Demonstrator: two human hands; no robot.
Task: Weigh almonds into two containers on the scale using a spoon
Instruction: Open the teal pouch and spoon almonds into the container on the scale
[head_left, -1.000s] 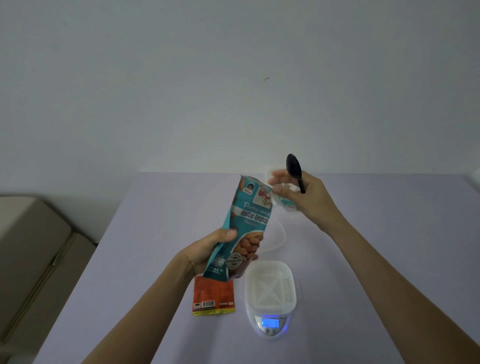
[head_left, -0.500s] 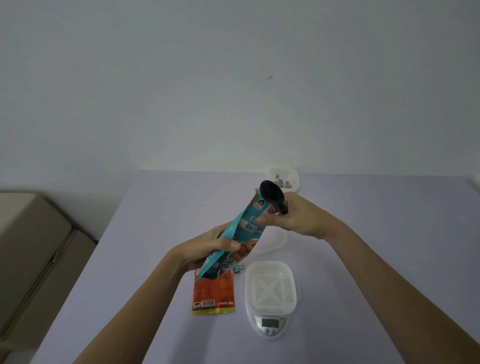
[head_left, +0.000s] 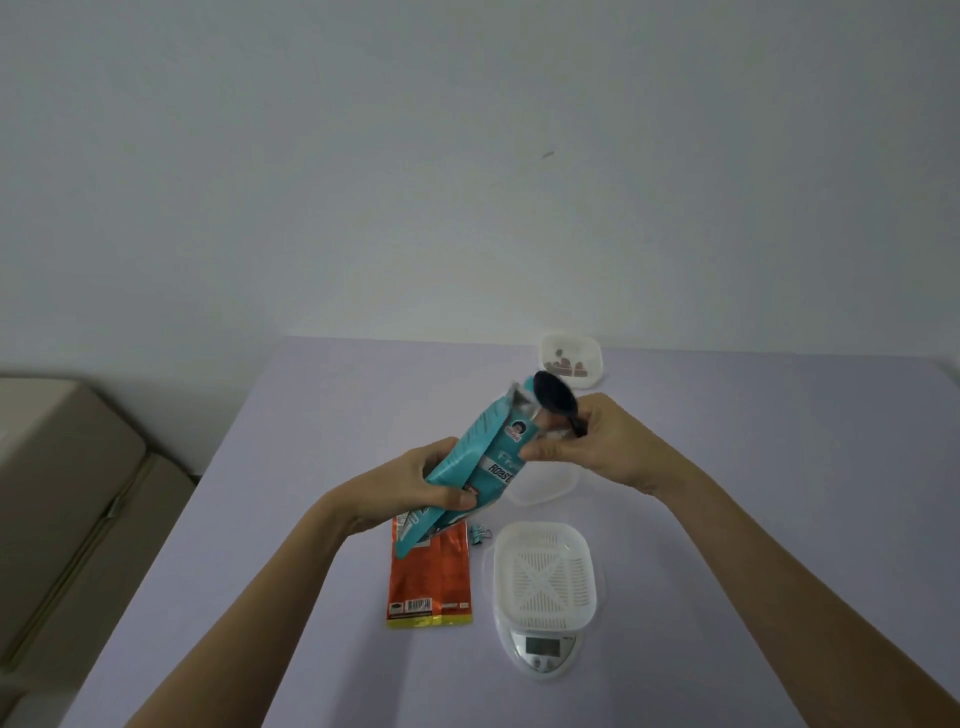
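While left hand (head_left: 415, 483) grips the tilted teal almond bag (head_left: 480, 460), right hand (head_left: 602, 449) pinches a black spoon (head_left: 556, 397), its bowl at the bag's open mouth. On the scale (head_left: 543, 657) nearer the camera sits a slotted container (head_left: 543, 571); second container (head_left: 592, 379), some almonds (head_left: 569, 368) inside, far back.

The left hand (head_left: 415, 483) grips a teal bag (head_left: 480, 465), tilted above the table (head_left: 311, 519). The right hand (head_left: 608, 447) holds a black spoon (head_left: 555, 397) at the bag's open top and pinches its edge. Nearer, a white basket (head_left: 543, 571) sits on the scale (head_left: 543, 652), with an orange packet (head_left: 431, 582) lying flat just beside it. A small tub (head_left: 592, 358) holding almonds (head_left: 567, 366) stands at the far edge.
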